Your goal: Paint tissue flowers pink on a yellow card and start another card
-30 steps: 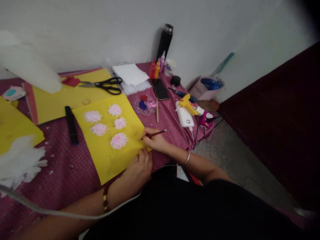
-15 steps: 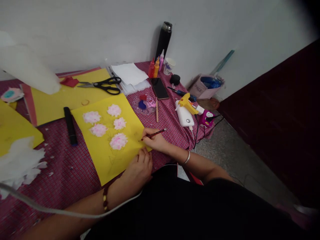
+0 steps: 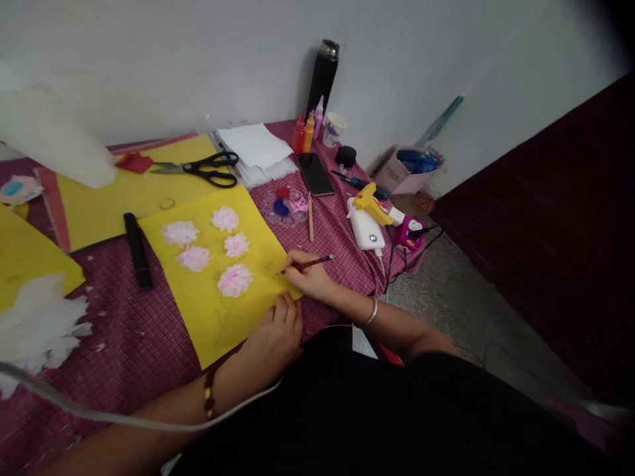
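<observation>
Between the fingers of my right hand (image 3: 312,277) is a dark red pencil (image 3: 311,263), its tip at the right side of a yellow sheet (image 3: 198,330). My left hand (image 3: 278,328) lies flat on the sheet's near right edge, fingers stretched out. Several fluffy pink-and-white paper flowers (image 3: 235,281) sit on the sheet, with faint pencil lines below and beside them. A black marker (image 3: 137,251) rests along the sheet's left edge.
Black-handled scissors (image 3: 198,169) lie on more yellow paper behind. To the right are a phone (image 3: 315,174), a yellow glue gun (image 3: 371,203) on a white power bank (image 3: 366,228), and paint bottles (image 3: 307,132). White tissue pieces (image 3: 40,324) pile at left. A cable crosses my left forearm.
The pencil has tilted slightly in my right hand, and its tip has shifted a little up the sheet. My left hand stays in place. The view has moved slightly.
</observation>
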Available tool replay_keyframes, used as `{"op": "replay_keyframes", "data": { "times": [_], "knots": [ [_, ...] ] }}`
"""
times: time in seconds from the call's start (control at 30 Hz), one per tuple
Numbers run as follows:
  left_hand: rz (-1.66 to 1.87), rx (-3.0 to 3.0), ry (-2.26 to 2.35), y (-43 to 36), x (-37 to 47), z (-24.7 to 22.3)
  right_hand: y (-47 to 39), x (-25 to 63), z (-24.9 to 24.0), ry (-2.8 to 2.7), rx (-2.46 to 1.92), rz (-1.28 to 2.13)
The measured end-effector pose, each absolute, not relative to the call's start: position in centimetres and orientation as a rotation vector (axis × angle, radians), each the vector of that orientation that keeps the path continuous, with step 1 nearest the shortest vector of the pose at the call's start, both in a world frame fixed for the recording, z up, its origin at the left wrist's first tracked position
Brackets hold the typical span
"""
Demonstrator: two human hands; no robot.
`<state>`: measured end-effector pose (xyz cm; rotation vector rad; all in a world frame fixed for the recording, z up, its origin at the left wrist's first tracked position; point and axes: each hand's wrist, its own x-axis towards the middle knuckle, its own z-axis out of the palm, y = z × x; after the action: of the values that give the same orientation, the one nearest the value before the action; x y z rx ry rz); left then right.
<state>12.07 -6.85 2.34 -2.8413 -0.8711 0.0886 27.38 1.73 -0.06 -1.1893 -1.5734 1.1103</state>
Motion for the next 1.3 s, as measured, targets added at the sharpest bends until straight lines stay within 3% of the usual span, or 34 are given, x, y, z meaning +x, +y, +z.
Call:
{"op": "replay_keyframes", "data": {
  "times": [1.3],
  "knots": [
    [0.047, -2.896, -0.914, -6.88, 12.04, 1.86, 1.67, 27.48, 0.02, -1.624, -1.215, 1.167]
  ]
}}
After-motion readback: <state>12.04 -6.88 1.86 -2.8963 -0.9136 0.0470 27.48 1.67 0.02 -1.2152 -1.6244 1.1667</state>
